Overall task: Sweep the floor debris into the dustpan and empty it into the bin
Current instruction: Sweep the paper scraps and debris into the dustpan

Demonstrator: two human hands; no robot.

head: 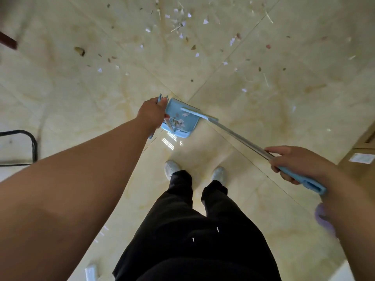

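Note:
A light blue dustpan [183,120] sits on the cream tile floor just ahead of my feet, with several paper and leaf scraps inside it. My left hand [151,112] grips the top of its upright blue handle. My right hand [294,163] grips the blue grip of a long metal broom pole [239,136]. The pale blue broom head [197,113] lies across the dustpan's far edge. Scattered debris [182,27], white paper bits, brown leaves and straws, covers the floor farther ahead.
A black metal frame [33,147] stands at the left edge. A brown cardboard box [363,157] sits at the right edge. A dark red object [8,40] shows at the upper left. My white shoes [171,169] stand behind the dustpan.

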